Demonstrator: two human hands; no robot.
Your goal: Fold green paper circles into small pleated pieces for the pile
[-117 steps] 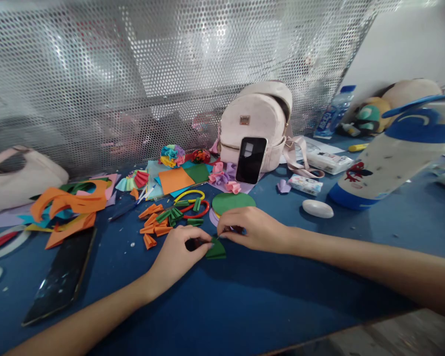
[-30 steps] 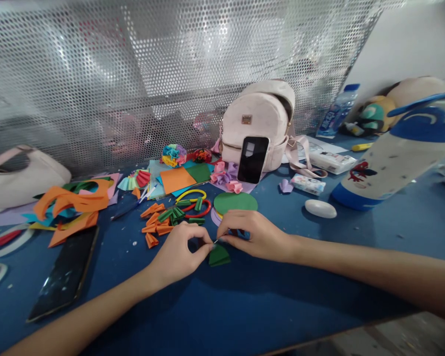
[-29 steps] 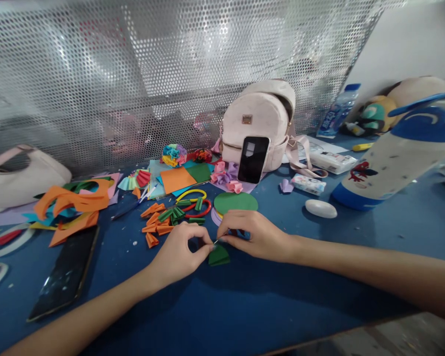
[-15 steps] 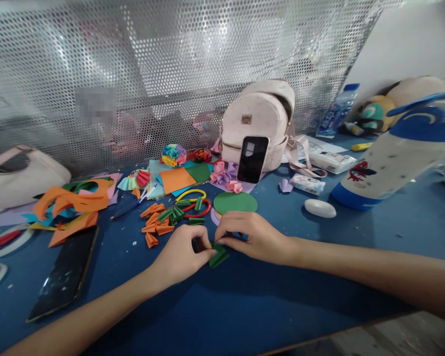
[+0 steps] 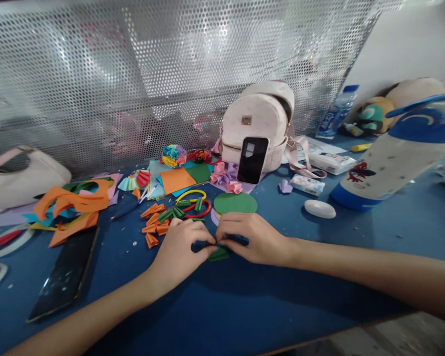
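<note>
A small piece of green paper (image 5: pixel 218 253) is pinched between my two hands, just above the blue table. My left hand (image 5: pixel 183 245) grips it from the left, thumb and fingers closed at its upper edge. From the right, my right hand (image 5: pixel 252 237) pinches the same edge, the fingertips of both hands nearly touching. Part of the paper is hidden by the fingers. Right behind my hands lies a green paper circle (image 5: pixel 235 201) on other coloured rounds. Folded orange paper pieces (image 5: pixel 154 220) and folded green pieces (image 5: pixel 171 213) lie beyond my left hand.
A black phone (image 5: pixel 65 277) and orange paper scraps (image 5: pixel 72 200) lie at left. Behind stands a cream backpack (image 5: pixel 255 116) with another phone (image 5: pixel 252 159) leaning on it. At right are a white oval case (image 5: pixel 319 208), a tissue pack (image 5: pixel 307 184) and a large bottle (image 5: pixel 393 153).
My left hand has risen slightly, its fingertips now closer to my right hand's. The green paper has tilted, so less of it shows below my fingers.
</note>
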